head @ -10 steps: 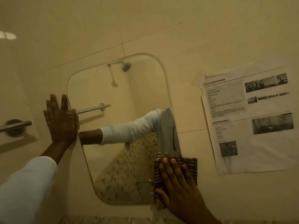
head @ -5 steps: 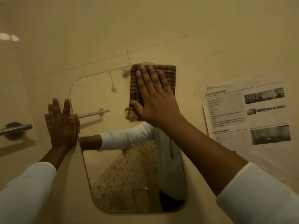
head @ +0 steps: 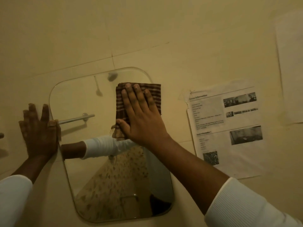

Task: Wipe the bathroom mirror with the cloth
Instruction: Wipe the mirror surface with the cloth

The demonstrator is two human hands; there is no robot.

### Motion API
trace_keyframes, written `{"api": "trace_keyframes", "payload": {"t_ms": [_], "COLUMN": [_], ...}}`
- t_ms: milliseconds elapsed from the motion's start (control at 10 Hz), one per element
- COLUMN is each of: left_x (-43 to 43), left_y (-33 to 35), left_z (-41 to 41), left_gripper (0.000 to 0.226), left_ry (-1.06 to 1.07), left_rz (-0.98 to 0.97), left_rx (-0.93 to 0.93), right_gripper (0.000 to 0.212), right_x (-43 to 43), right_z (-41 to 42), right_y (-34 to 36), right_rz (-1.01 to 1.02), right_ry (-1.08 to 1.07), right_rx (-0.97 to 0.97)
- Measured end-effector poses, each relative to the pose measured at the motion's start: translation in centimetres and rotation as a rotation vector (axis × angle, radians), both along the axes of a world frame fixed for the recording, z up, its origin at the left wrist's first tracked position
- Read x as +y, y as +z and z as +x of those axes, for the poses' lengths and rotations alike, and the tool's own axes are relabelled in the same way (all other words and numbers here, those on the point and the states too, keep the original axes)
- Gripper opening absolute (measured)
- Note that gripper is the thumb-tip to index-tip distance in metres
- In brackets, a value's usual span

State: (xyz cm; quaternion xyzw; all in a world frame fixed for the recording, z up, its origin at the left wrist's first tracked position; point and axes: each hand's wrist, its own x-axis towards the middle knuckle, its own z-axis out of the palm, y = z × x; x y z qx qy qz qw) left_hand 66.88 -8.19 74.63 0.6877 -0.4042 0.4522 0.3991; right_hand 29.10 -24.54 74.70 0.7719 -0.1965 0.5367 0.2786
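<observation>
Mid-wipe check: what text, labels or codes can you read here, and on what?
"Scene Information" (first word hazy): bold heading atop the white printed paper sheet taped to the wall.
Its body text and second bold heading: too blurred to read.
Black square code patch low on that sheet: unreadable.
Brown striped cloth, rounded frameless mirror: no text.

Head camera faces the wall close up, tilted, above the mirror [head: 91, 145].
</observation>
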Motion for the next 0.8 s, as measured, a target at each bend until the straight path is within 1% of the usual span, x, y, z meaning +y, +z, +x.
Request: {"api": "trace_keyframes", "payload": {"t_ms": [100,200,300,400,500,600,700,800], "left_x": [0.0,0.2,0.9,2.5,3.8,4.1,2.9,0.5], "left_y": [0.6,0.6,1.6,1.2,1.2,1.5,0.4,-2.5], "left_z": [1.1,1.9,0.0,-1.5,-3.7,-7.0,-13.6,-21.4], "left_gripper": [0.077,0.072,0.072,0.069,0.063,0.068,0.071,0.069], "left_ry": [0.042,0.109,0.177,0.131,0.047,0.007,-0.093,-0.327], "left_rz": [0.042,0.113,0.114,0.093,0.13,0.057,-0.103,-0.024], "left_rx": [0.034,0.004,0.08,0.069,0.061,0.12,0.064,-0.173], "right_gripper": [0.093,0.092,0.091,0.09,0.084,0.084,0.114,0.119], "right_x": [0.3,0.6,0.8,1.1,1.6,1.7,1.8,2.0], "right_z": [-0.1,-0.1,-0.3,-0.6,-1.2,-2.1,-2.8,-3.5], "right_y": [-1.6,-3.4,-4.9,-5.5,-5.1,-4.5,-3.5,-2.4], "right_rz": [0.013,0.028,0.032,0.039,0.062,0.108,0.107,0.041], "right_ry": [0.011,0.016,0.01,0.0,0.031,0.057,0.018,-0.009], "right_rx": [0.027,0.073,0.122,0.179,0.214,0.272,0.394,0.448]}}
